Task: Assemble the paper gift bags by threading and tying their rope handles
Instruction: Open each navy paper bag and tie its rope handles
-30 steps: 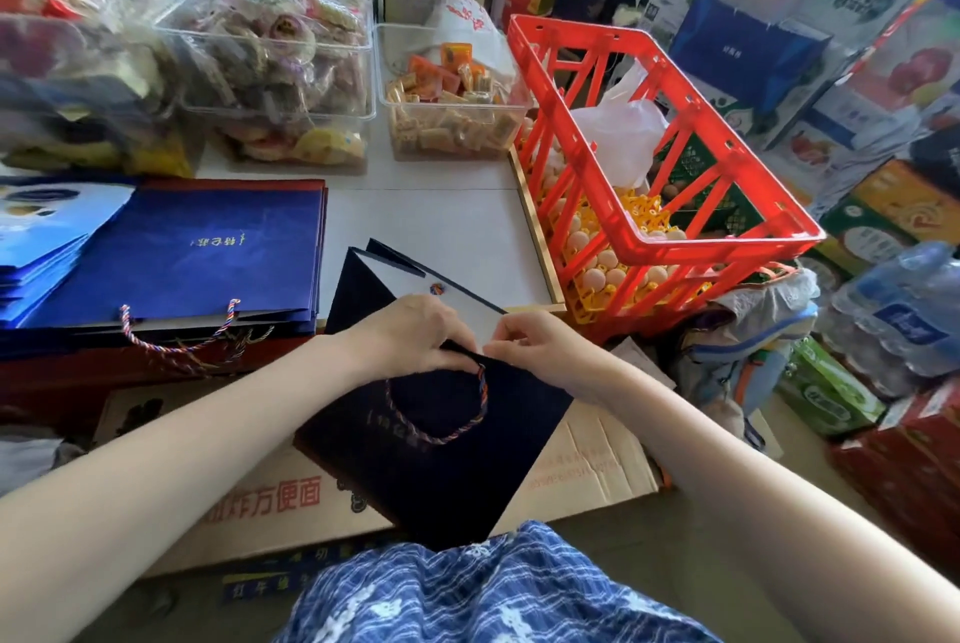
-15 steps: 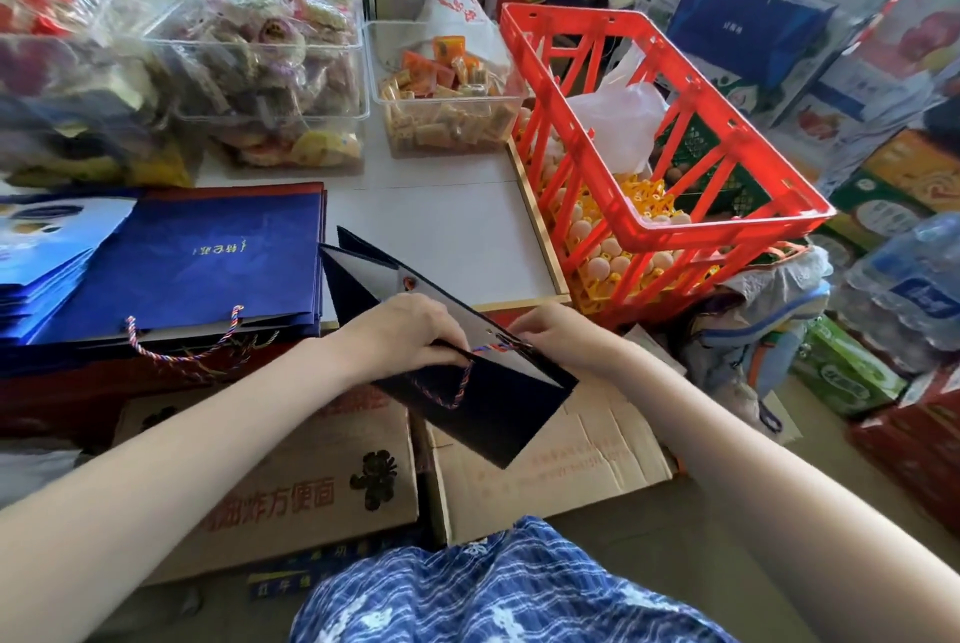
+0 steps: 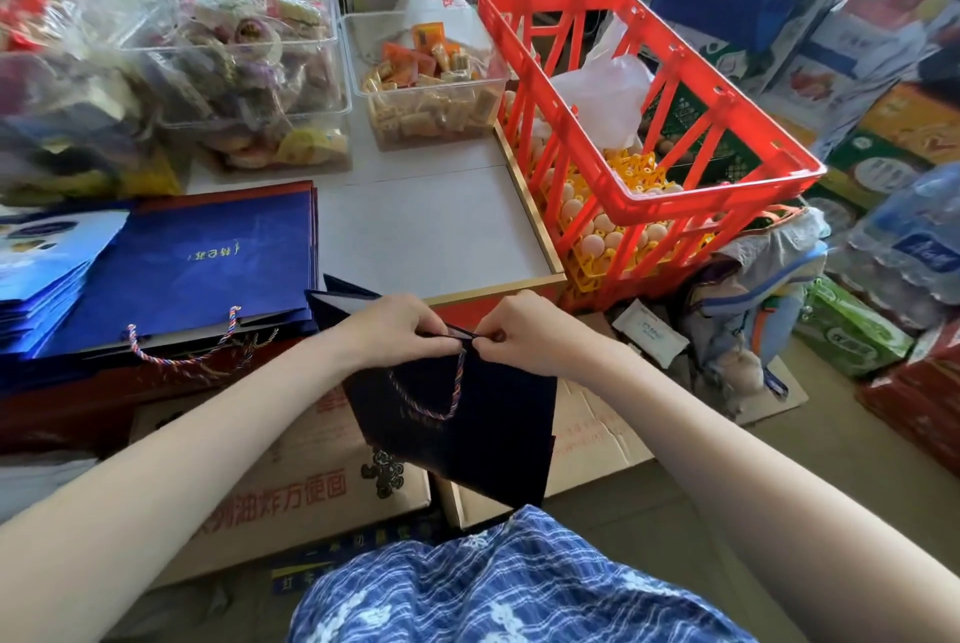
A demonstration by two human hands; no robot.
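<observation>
A dark navy paper gift bag (image 3: 488,429) hangs flat in front of me, its top edge held between both hands. My left hand (image 3: 400,330) grips the top edge with curled fingers. My right hand (image 3: 524,330) pinches the same edge right beside it, fingertips almost meeting the left ones. A multicoloured rope handle (image 3: 441,398) droops in a loop down the bag's front face. The rope's ends are hidden under my fingers. A stack of flat blue gift bags (image 3: 192,263) lies on the table at left, with a rope handle (image 3: 187,356) hanging over its front edge.
A white table (image 3: 431,232) carries clear tubs of snacks (image 3: 431,86) at the back. A red crate (image 3: 649,123) with eggs stands at right. Cardboard boxes (image 3: 291,486) lie on the floor below the bag. Water bottles (image 3: 914,237) and cartons crowd the right side.
The bag swung up toward horizontal, then dropped back to hang down. Both hands rose slightly and closed together at the bag's top edge.
</observation>
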